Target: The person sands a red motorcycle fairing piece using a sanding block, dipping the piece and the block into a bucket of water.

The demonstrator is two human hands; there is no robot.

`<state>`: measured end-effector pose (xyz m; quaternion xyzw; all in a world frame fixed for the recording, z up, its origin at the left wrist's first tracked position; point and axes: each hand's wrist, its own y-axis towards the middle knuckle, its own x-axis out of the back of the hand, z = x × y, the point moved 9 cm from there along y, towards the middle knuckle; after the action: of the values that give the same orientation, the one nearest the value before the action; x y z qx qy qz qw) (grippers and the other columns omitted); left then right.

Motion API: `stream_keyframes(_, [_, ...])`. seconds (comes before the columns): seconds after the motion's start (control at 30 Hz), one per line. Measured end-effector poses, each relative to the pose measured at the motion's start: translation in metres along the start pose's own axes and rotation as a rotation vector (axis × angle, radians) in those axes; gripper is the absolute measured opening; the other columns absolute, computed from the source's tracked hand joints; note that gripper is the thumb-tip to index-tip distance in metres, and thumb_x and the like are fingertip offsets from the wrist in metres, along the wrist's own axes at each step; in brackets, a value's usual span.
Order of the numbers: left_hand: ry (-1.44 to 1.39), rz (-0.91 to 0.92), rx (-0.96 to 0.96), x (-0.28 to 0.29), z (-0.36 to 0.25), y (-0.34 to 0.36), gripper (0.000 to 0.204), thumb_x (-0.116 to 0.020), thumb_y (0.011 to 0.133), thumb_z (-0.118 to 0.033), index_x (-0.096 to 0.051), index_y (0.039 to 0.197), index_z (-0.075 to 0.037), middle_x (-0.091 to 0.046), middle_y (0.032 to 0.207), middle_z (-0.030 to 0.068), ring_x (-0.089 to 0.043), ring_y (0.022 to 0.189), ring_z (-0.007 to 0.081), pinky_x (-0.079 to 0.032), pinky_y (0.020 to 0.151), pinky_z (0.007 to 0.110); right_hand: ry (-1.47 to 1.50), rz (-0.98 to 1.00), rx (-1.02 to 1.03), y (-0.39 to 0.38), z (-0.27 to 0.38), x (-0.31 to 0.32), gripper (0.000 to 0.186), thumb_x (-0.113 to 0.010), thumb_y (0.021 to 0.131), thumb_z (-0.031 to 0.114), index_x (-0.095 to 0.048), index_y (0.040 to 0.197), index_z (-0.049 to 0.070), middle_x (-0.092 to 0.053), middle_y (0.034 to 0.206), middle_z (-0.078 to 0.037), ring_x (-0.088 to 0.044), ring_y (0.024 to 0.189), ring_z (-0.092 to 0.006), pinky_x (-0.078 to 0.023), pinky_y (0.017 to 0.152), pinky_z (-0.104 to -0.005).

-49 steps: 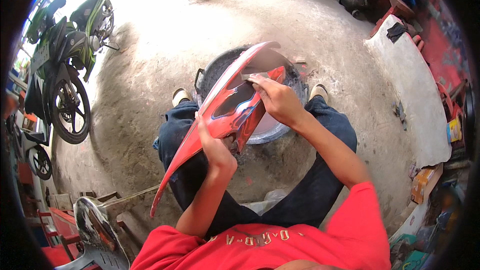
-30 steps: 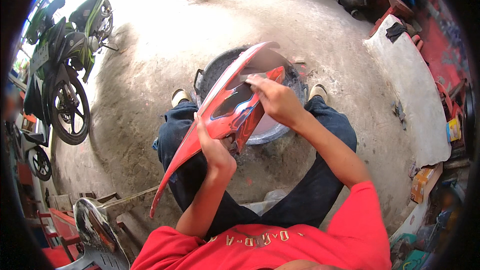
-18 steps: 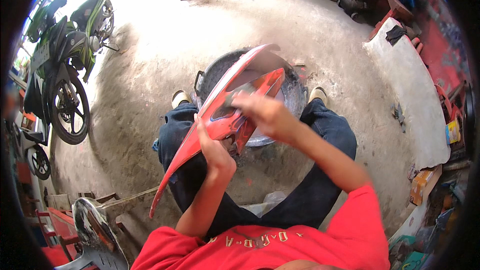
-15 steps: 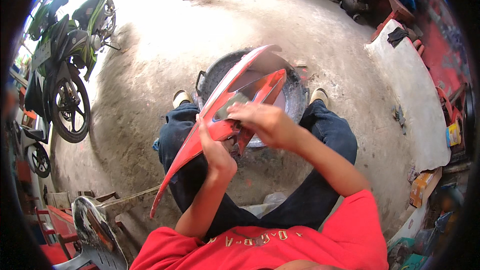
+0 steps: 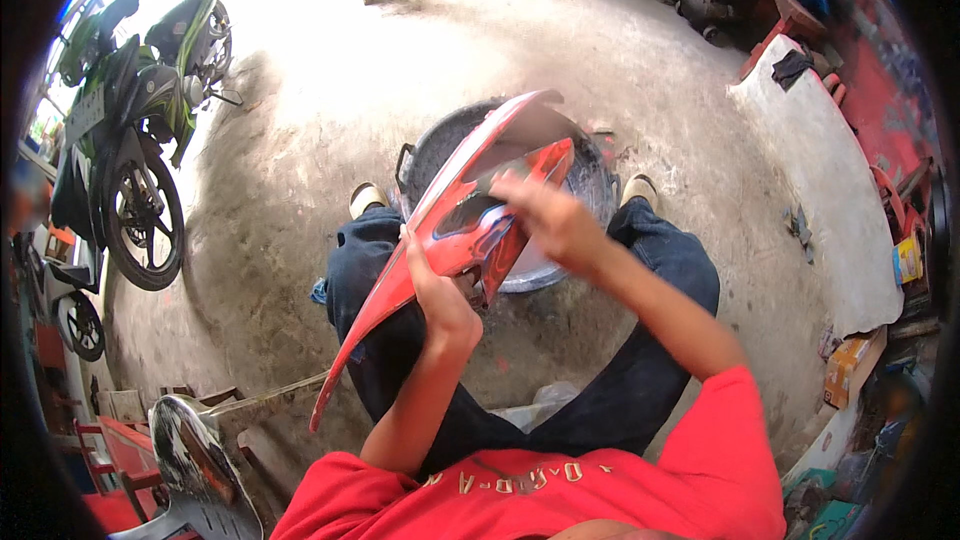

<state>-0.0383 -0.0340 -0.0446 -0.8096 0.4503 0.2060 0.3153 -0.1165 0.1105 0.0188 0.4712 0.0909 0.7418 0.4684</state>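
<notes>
A long, curved red motorcycle body panel [image 5: 380,295] slants across my lap, its upper end over a wide dark basin [image 5: 423,145]. My left hand [image 5: 447,312] grips it from below along its middle, with one finger stretched along its left edge and the others partly hidden behind it. On the panel's face, my right hand [image 5: 555,220] presses a small grey-green piece of sandpaper [image 5: 487,182] under its fingertips. Motion blurs that hand. Beneath the fingers the surface looks wet and shiny, with dark and bluish patches.
The basin holds cloudy liquid and stands between my feet on the concrete floor [image 5: 270,310]. A green-black motorcycle [image 5: 135,130] is parked at the left. A scuffed black-and-white part [image 5: 195,460] lies lower left. Along the right runs a pale low ledge [image 5: 815,190], with a cardboard box [image 5: 852,370] beside it.
My right hand has slid up and to the right along the panel with the sandpaper, uncovering the shiny patch below. My left hand and the panel have shifted only slightly.
</notes>
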Motion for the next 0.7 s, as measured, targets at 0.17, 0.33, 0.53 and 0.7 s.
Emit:
stream_keyframes(0.17, [-0.003, 0.050, -0.025, -0.010, -0.001, -0.005, 0.062, -0.034, 0.107, -0.060, -0.053, 0.140, -0.011, -0.066, 0.128, 0.0101, -0.066, 0.112, 0.0228, -0.051, 0.096, 0.039, 0.082, 0.101, 0.147, -0.005, 0.030, -0.008, 0.037, -0.059, 0.095, -0.003, -0.066, 0.131, 0.005, -0.068, 0.128, -0.020, -0.065, 0.123, -0.0354, -0.053, 0.105, -0.0423])
stream_keyframes(0.33, [0.023, -0.037, 0.003, 0.007, 0.003, 0.001, 0.064, -0.031, 0.107, -0.058, -0.055, 0.137, -0.008, -0.066, 0.131, 0.0115, -0.069, 0.111, 0.0252, -0.055, 0.095, 0.042, 0.043, 0.007, 0.041, 0.000, 0.005, -0.006, 0.035, -0.060, 0.095, 0.003, -0.066, 0.129, 0.006, -0.069, 0.126, -0.018, -0.067, 0.119, -0.0347, -0.054, 0.102, -0.0421])
stream_keyframes(0.53, [0.021, -0.011, 0.005, 0.000, 0.004, -0.002, 0.064, -0.034, 0.107, -0.059, -0.056, 0.138, -0.007, -0.067, 0.127, 0.0123, -0.068, 0.109, 0.0265, -0.054, 0.096, 0.042, 0.105, -0.031, -0.087, -0.003, -0.021, 0.002, 0.040, -0.059, 0.093, -0.001, -0.065, 0.131, 0.006, -0.068, 0.129, -0.018, -0.067, 0.118, -0.0339, -0.054, 0.102, -0.0413])
stream_keyframes(0.7, [0.016, 0.017, -0.021, 0.003, -0.001, 0.001, 0.065, -0.034, 0.107, -0.060, -0.056, 0.137, -0.007, -0.068, 0.126, 0.0126, -0.068, 0.109, 0.0268, -0.054, 0.096, 0.044, 0.081, 0.005, 0.033, -0.011, 0.030, -0.014, 0.040, -0.060, 0.093, -0.005, -0.065, 0.132, 0.004, -0.067, 0.131, -0.018, -0.062, 0.128, -0.0344, -0.050, 0.108, -0.0405])
